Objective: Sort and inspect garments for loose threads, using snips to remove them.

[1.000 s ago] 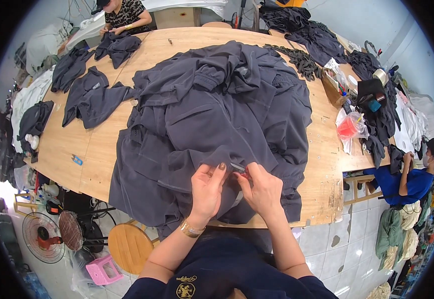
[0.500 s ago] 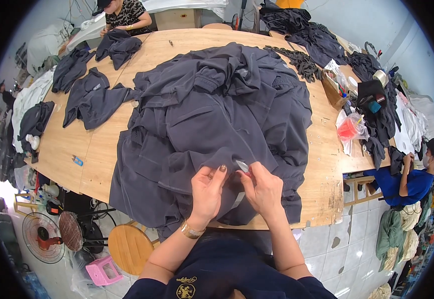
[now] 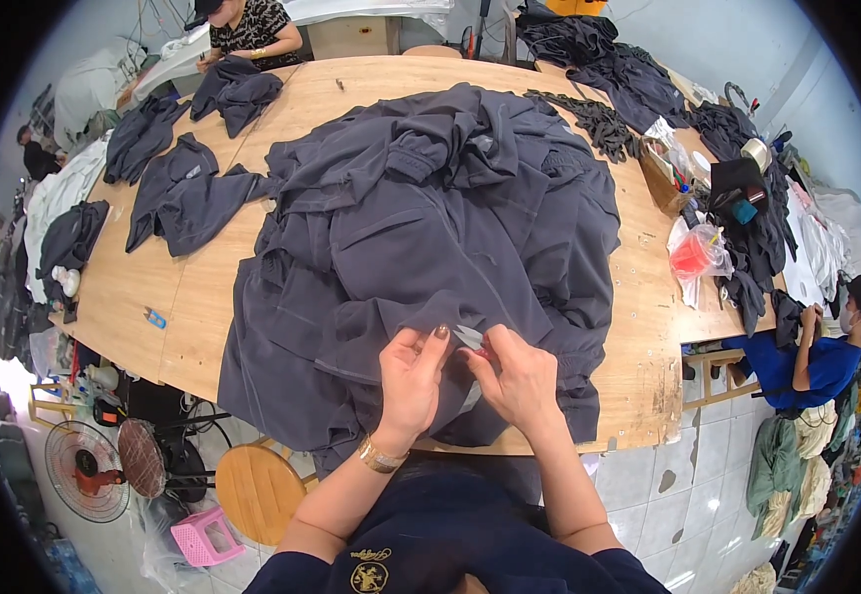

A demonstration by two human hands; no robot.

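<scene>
A large heap of dark grey garments [image 3: 381,247] covers the middle of the wooden table in front of me. At its near side my left hand [image 3: 409,386] pinches a fold of the cloth between thumb and fingers. My right hand [image 3: 518,376] is closed around a pair of thread snips [image 3: 471,340]. Their pale metal blades point left, close by my left fingertips, and appear parted. A bit of red handle shows between my right fingers; the rest is hidden. Any thread at the blades is too fine to make out.
Blue snips [image 3: 154,318] lie on the table [image 3: 638,346] at left, near more dark garments [image 3: 188,198]. At right are a red drink in a plastic bag [image 3: 690,259] and a cardboard box [image 3: 663,178]. Co-workers sit at the far left and the right. A round stool [image 3: 255,493] stands lower left.
My right hand has shifted slightly left, bringing the snips closer to my left fingertips, with both blades now visible. My left hand has hardly moved. A person at the far left edge has moved.
</scene>
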